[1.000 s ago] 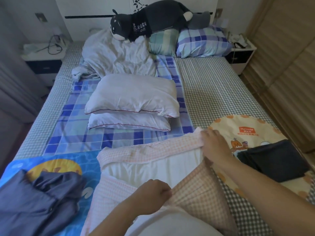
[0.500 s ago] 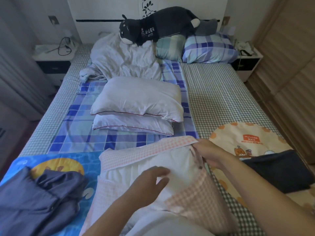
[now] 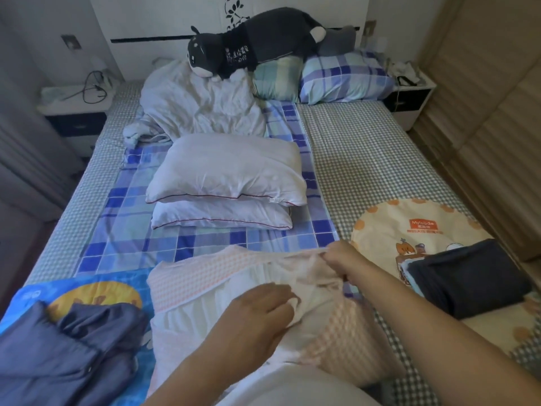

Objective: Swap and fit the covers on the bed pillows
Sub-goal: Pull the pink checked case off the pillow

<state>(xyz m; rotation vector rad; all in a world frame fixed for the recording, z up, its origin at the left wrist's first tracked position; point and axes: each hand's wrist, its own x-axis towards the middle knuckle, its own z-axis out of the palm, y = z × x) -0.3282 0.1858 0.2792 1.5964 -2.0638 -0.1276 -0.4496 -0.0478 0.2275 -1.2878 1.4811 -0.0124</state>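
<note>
Gripping pink checked cover (image 3: 248,259) — both hands, left hand (image 3: 257,315), right hand (image 3: 342,259).

Around the stuffed dog (image 3: 257,45) — two covered pillows (image 3: 345,76) beside it, two bare pillows (image 3: 228,174) below — and two nightstands (image 3: 76,112) flanking.

- We see a pink checked cover (image 3: 345,332) half drawn over a white pillow (image 3: 205,315) at the bed's foot, its mouth gaping.
- Two bare white pillows (image 3: 228,171) lie stacked mid-bed on the blue plaid sheet.
</note>
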